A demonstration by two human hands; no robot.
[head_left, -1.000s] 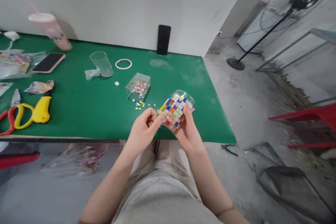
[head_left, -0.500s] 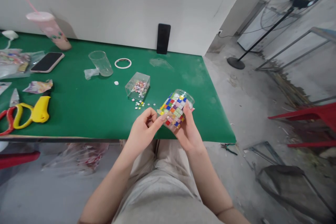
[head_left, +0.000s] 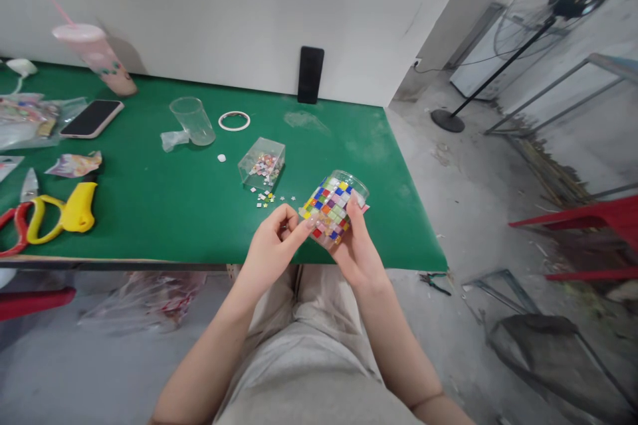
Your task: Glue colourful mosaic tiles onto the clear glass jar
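A clear cup covered in colourful mosaic tiles point(head_left: 332, 206) is held tilted above the table's front edge, its bare glassy rim pointing up and to the right. My right hand point(head_left: 359, 249) wraps round its right side, thumb on the tiles. At the lower left, my left hand point(head_left: 274, 239) has its fingers curled and its thumb pressed on the tiled side; the fingertips behind are partly hidden. Just beyond the hands stands a clear box point(head_left: 262, 165) with small mosaic pieces in it. Several loose pieces point(head_left: 265, 198) lie in front of that box.
On the green table point(head_left: 164, 212) are a clear plastic cup point(head_left: 193, 123), a white ring point(head_left: 234, 121), scissors point(head_left: 47, 219), a phone point(head_left: 92, 119) and a pink tumbler point(head_left: 97, 60). A black phone point(head_left: 310, 75) leans on the wall. A fan point(head_left: 498, 76) stands to the right.
Almost nothing differs. Both hands keep the same hold on the tiled cup, and the view has shifted very slightly.
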